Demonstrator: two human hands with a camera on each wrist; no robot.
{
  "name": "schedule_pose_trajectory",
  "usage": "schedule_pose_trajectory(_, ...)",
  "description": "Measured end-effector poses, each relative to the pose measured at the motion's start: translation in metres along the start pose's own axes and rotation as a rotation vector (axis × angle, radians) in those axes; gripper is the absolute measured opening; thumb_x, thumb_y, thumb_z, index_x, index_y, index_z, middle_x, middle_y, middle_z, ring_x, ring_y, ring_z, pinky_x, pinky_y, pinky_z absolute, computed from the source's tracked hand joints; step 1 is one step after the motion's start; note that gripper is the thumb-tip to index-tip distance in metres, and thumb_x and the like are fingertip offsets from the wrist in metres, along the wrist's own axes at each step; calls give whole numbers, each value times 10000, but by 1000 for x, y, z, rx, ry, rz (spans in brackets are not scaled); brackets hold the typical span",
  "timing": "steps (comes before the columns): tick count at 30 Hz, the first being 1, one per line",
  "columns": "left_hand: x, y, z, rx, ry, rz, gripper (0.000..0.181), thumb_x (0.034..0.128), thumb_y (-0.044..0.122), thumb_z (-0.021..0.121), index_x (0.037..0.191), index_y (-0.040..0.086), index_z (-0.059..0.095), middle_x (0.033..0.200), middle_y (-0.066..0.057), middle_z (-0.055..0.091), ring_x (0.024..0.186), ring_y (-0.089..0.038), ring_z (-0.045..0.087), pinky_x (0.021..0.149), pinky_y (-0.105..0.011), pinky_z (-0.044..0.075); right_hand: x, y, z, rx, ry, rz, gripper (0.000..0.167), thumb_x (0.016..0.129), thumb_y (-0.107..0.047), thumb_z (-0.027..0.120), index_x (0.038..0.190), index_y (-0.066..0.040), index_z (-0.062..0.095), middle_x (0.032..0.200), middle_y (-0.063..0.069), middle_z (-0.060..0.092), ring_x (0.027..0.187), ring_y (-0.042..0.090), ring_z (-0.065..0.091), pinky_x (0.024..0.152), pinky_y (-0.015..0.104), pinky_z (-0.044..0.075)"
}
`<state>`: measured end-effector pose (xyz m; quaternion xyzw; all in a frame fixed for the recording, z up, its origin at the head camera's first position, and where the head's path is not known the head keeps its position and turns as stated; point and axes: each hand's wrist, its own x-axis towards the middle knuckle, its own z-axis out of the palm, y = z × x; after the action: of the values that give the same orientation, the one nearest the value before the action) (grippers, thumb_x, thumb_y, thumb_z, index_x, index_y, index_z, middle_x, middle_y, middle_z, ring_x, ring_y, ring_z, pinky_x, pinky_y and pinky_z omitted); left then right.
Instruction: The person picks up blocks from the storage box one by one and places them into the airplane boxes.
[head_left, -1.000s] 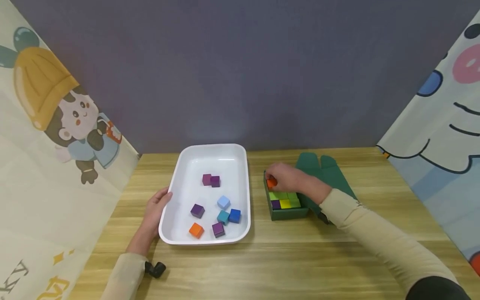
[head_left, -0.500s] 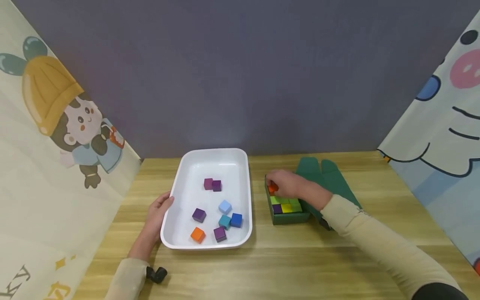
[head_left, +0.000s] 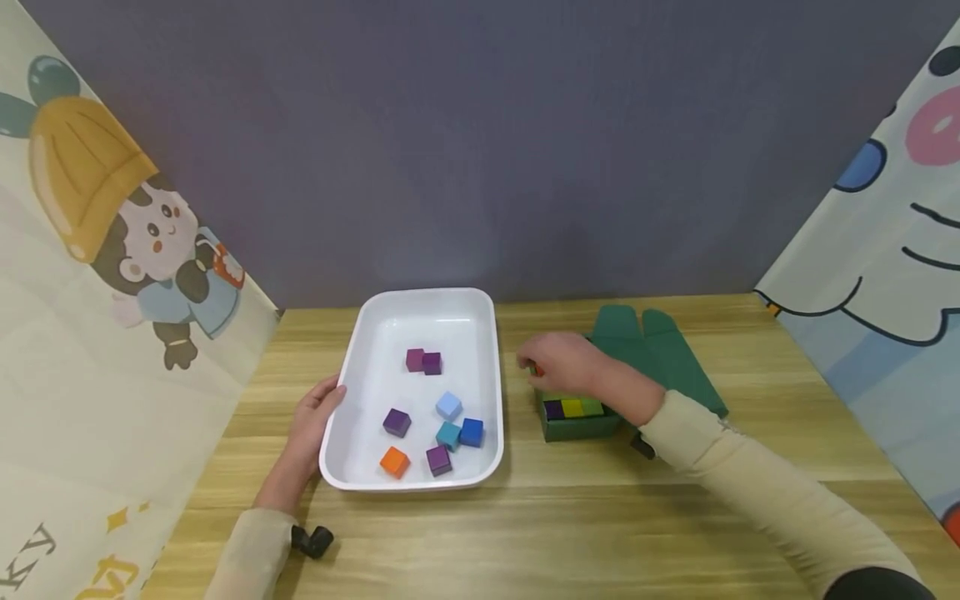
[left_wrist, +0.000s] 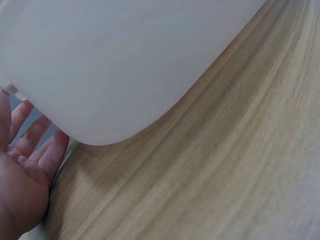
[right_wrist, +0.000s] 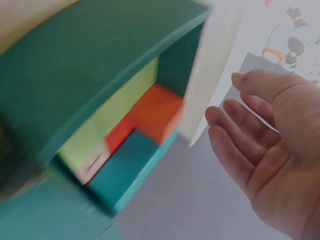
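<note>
Because the orange block sits in a corner of the box, my right grip, apart and empty, may slip off it; pressing could tip the tray clamped in my left grip.

Compared with the two earlier head views, my right hand has shifted left: its fingertips, formerly inside the box at the orange cube, now reach past the box's left wall. From the head view, my knuckles now mask the box's far left corner and cover more of the green cubes. My sleeve sits slightly lower than at first, exposing more of the lid beyond it.
</note>
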<state>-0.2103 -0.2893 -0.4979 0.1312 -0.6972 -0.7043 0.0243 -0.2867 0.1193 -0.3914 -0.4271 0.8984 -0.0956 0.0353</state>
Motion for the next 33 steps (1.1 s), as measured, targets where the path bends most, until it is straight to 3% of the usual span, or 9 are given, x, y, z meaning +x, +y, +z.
schedule_pose_trajectory(5,1,0,-2,5,5,15,539,983,317,590,1410,17,454,1204,-44,621,967,-120,632,828,-282,550,12,-30,-5,40,-32,-29,120,897,-186,708,1008,-161,669,960,-24,670,778,96,580,689,269,523)
schedule_pose_trajectory(11,0,-1,-2,-15,18,20,506,983,302,594,1382,12,480,1074,48,656,935,-122,641,805,-284,558,45,-69,-16,20,-76,-22,172,897,-302,714,1039,-212,677,951,-98,644,837,73,558,746,236,515)
schedule_pose_trajectory(18,2,-4,1,-19,15,23,493,994,296,575,1386,14,479,1132,-6,647,944,-127,640,811,-288,557,79,-105,-8,73,-155,-121,166,891,-228,709,1048,-178,691,977,-54,655,870,91,547,783,242,492)
schedule_pose_trajectory(22,4,-3,1,-2,1,10,488,1007,283,550,1406,16,456,1219,-78,608,955,-120,634,823,-286,552,91,-112,2,64,-222,-112,175,876,-164,699,1050,-148,707,1018,-6,671,861,103,546,769,256,492)
schedule_pose_trajectory(28,3,-2,0,17,-4,3,482,1014,273,535,1422,33,444,1320,-152,544,976,-118,626,834,-285,548,104,-110,16,36,-378,19,228,831,-86,735,1045,-159,710,1003,-43,648,861,135,547,745,275,491)
schedule_pose_trajectory(33,2,-2,0,17,8,3,488,1007,287,549,1416,38,453,1327,-165,538,979,-122,626,834,-283,548,113,-105,29,-45,-420,66,225,796,-97,768,984,-204,710,914,-86,612,851,140,540,740,265,474)
